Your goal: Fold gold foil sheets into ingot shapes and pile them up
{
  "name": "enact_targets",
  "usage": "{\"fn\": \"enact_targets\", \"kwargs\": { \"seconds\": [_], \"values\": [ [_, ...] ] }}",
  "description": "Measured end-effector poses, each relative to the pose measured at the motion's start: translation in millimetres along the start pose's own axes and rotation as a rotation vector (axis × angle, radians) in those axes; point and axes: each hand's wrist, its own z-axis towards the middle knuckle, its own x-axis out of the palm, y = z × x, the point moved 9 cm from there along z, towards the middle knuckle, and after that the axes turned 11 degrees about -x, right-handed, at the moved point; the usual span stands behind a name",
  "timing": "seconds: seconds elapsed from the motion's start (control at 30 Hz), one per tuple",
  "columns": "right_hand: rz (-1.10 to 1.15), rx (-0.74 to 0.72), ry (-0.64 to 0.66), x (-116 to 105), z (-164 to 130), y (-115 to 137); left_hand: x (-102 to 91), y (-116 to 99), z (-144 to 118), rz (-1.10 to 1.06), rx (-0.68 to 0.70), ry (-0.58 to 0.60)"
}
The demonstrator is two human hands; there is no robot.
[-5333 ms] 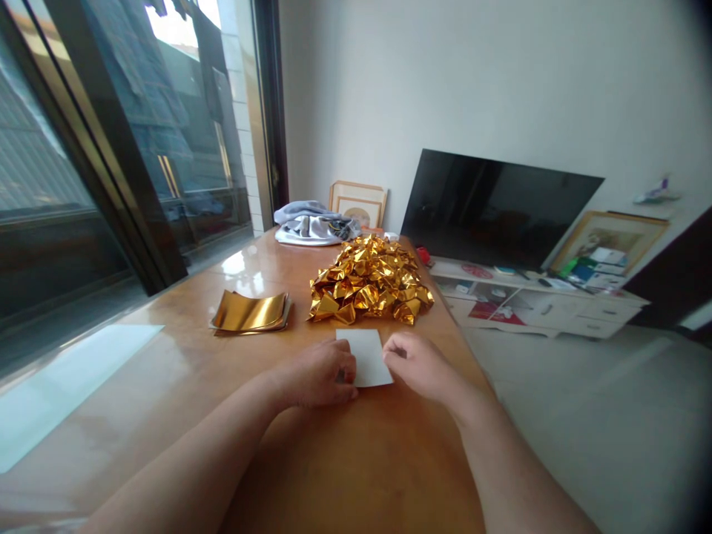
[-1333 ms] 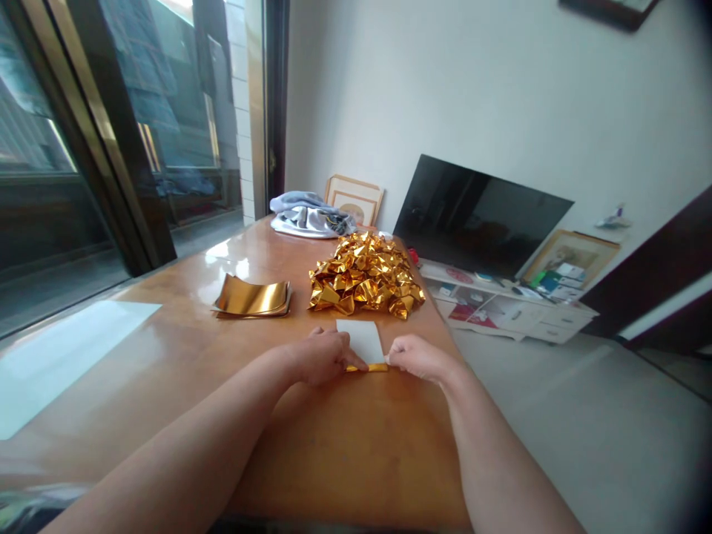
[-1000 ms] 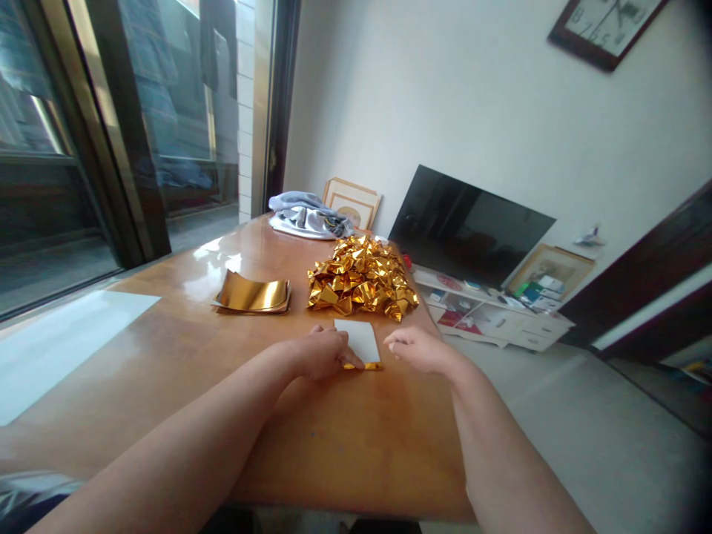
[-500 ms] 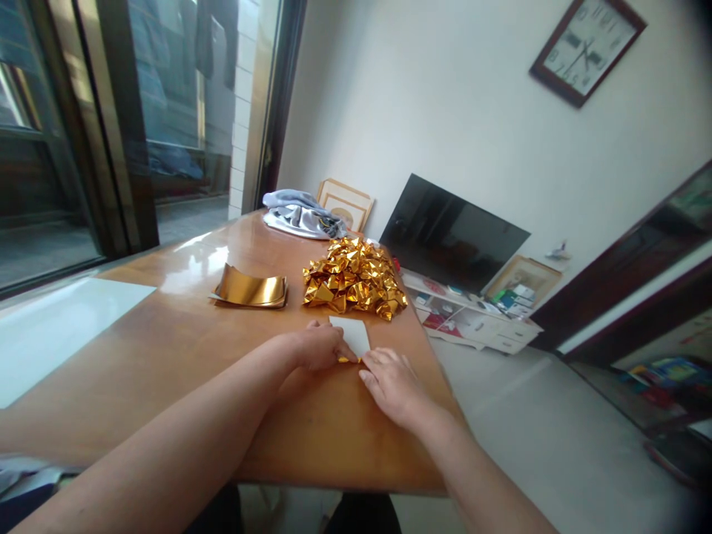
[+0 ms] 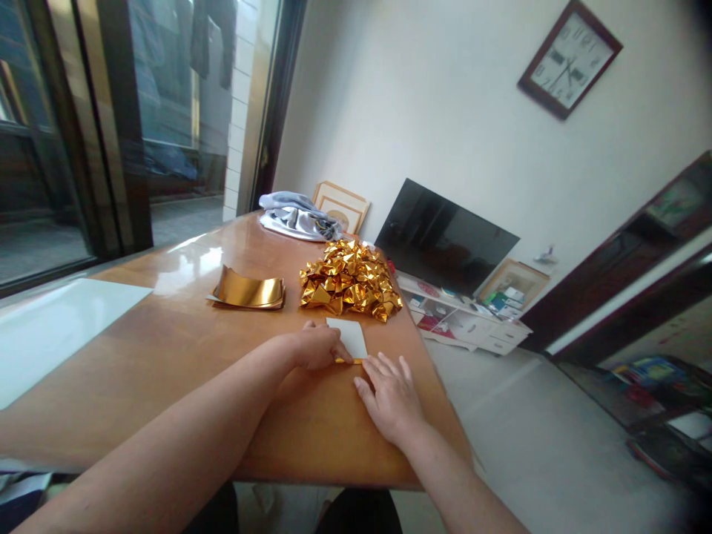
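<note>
A small sheet of gold foil paper (image 5: 352, 338) lies white side up on the wooden table, its near edge folded over in a thin gold strip. My left hand (image 5: 319, 346) presses that fold down with a fingertip, the other fingers curled at the sheet's left side; its thumb is hidden. At the fold's right end, my right hand (image 5: 391, 394) is open, fingers spread, fingertips close to the paper's corner. Beyond the sheet rises a pile of folded gold foil pieces (image 5: 353, 282). Left of the pile sits a stack of flat gold foil sheets (image 5: 250, 290).
The wooden table (image 5: 183, 356) carries a pale flat sheet (image 5: 61, 326) on its left and a bundle of grey-blue cloth (image 5: 297, 215) at the far end. Past the right edge are a white low cabinet (image 5: 478, 326) and a television (image 5: 445, 237).
My right hand has drawn back slightly from the fold and its fingers have spread. My left hand stays pressed on the paper. The view has shifted a little.
</note>
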Motion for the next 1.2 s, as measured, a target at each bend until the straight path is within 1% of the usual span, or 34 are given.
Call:
{"fn": "enact_targets", "kwargs": {
  "seconds": [0.17,0.27,0.33,0.5,0.63,0.73,0.8,0.87,0.9,0.97,1.07,1.2],
  "values": [
    [0.008,-0.01,-0.008,-3.5,4.1,2.0,0.1,-1.2,0.2,-0.01,0.008,0.015],
    [0.039,-0.065,0.044,0.5,5.4,8.7,-2.5,-2.7,-1.4,-0.003,0.006,0.009],
    [0.044,-0.069,0.077,2.1,4.2,9.6,-3.3,-3.0,-2.3,0.0,-0.003,0.015],
    [0.007,0.006,0.05,-4.9,-4.1,-4.0,-1.4,-2.5,-1.5,-0.025,0.002,0.026],
    [-0.008,0.026,0.029,-4.9,-6.8,-19.4,2.2,0.7,1.4,-0.035,0.002,0.02],
    [0.019,0.02,-0.035,-6.3,-1.1,-25.5,3.6,1.7,2.1,-0.031,0.01,0.015],
    [0.074,-0.016,-0.091,-8.3,5.3,-21.2,3.8,1.1,1.5,-0.024,0.025,0.018],
    [0.149,-0.069,-0.107,-7.9,11.2,-10.9,3.7,0.5,0.6,-0.023,0.034,0.028],
    [0.189,-0.088,-0.09,-5.7,13.2,-5.3,3.3,0.3,0.2,-0.024,0.038,0.032],
    [0.225,-0.081,-0.052,-1.5,14.4,2.1,2.5,-0.4,-0.6,-0.032,0.051,0.042],
    [0.18,-0.074,0.004,2.9,11.9,10.1,0.8,1.6,-0.7,-0.055,0.049,0.045],
    [0.103,-0.099,0.064,2.8,10.5,17.9,-2.1,12.7,1.5,-0.068,-0.017,0.012]
  ]
}}
